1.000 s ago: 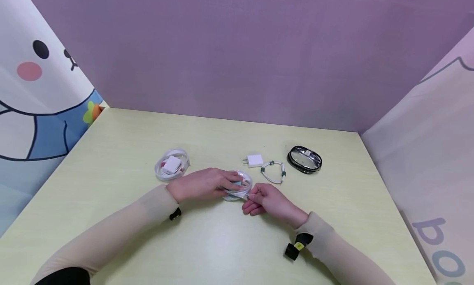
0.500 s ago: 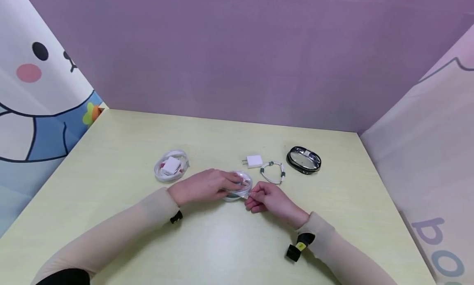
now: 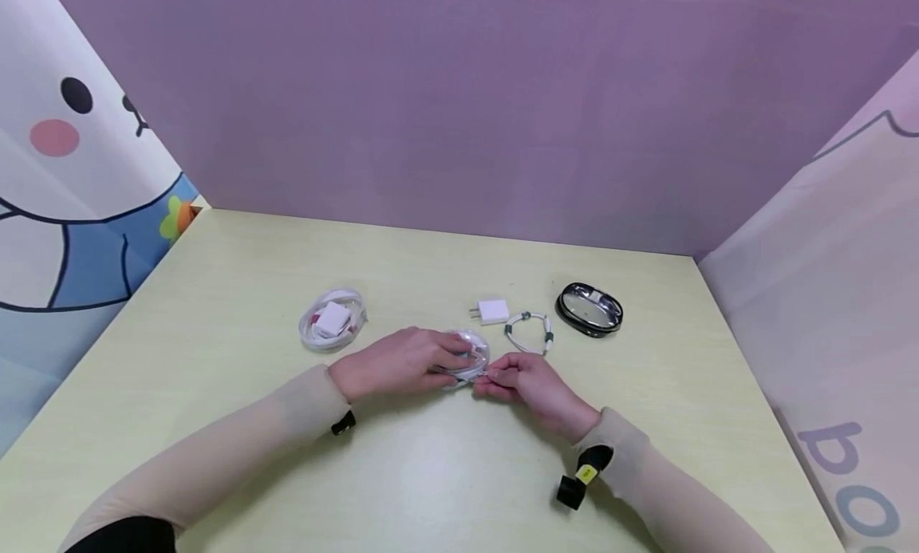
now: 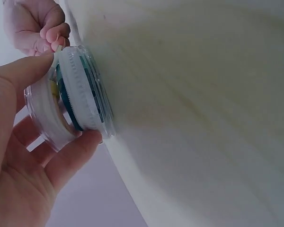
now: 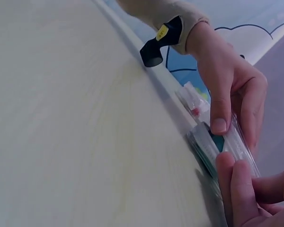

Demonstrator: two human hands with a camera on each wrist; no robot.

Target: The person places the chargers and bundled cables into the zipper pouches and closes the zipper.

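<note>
A small round clear pouch with a white zipper band and teal and yellow parts showing stands on the table in front of me. My left hand grips it from the left, with thumb and fingers around its sides in the left wrist view. At its near right edge, my right hand pinches the small zipper pull between thumb and fingertips. In the right wrist view the pouch stands between both hands, its right end partly hidden by my right fingers.
Left of the hands lies a clear pouch with a white charger. Behind the right hand are a white two-prong plug adapter, a looped white cable with dark ties, and a black-rimmed clear pouch. Purple wall behind.
My right hand has shifted slightly right and its fingers have drawn in closer at the pouch's edge. The left hand keeps its hold; the other items stay put.
</note>
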